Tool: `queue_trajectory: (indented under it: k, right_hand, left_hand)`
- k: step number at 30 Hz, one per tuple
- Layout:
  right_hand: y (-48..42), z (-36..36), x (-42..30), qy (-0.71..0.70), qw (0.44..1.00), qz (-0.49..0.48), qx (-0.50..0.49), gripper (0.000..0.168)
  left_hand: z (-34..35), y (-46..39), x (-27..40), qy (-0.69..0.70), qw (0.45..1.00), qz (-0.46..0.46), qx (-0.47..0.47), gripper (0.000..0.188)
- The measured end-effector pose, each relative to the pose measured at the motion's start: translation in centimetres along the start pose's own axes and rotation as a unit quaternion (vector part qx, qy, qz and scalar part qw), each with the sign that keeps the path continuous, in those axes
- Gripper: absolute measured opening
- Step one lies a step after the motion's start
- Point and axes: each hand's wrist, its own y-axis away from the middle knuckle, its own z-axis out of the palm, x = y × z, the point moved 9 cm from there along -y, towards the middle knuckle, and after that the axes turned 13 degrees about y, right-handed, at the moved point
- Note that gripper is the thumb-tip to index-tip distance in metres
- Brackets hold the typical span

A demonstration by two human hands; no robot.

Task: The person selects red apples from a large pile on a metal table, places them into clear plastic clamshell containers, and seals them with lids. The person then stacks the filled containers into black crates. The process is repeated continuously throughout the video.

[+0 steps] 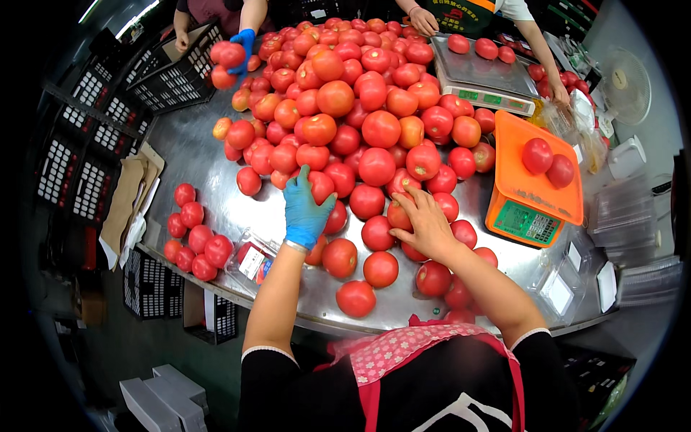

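Observation:
A big heap of red tomatoes (372, 92) lies on the stainless steel table (183, 129) before me. My left hand (306, 211), in a blue glove, has its thumb and fingers around a tomato (322, 185) at the heap's near edge. With bare fingers and thumb, my right hand (426, 221) clasps another tomato (398, 215); its palm side is hidden. Whether either tomato is lifted off the others, I cannot tell. Several loose tomatoes (356, 298) lie nearer my body. Beside my left forearm is a clear plastic clamshell box (251, 259) with a label and something red inside.
At right, an orange digital scale (534, 208) carries two tomatoes. Behind it stands a steel-topped scale (480, 70). Clear containers (561, 286) lie at the right edge. A co-worker's blue-gloved hand (243, 51) holds tomatoes near a black crate (173, 81); another person stands opposite.

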Motion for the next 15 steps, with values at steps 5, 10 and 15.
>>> queue_trajectory:
  k: [5, 10, 15]
  right_hand:
    - [0.1, -0.1, 0.4, -0.048, 0.999, 0.002, 0.013, 0.071]
    - [0.8, -1.2, -0.9, -0.090, 0.995, -0.034, 0.038, 0.069]
    - [1.8, -2.1, -2.7, -0.104, 0.990, -0.082, 0.045, 0.067]
  left_hand:
    - [-3.1, 0.6, -1.6, 0.086, 0.994, -0.037, 0.051, 0.078]
    - [-4.7, 1.2, -4.4, -0.008, 0.998, -0.052, 0.039, 0.072]
    - [-4.4, 2.1, -6.5, -0.036, 0.992, -0.120, 0.026, 0.069]
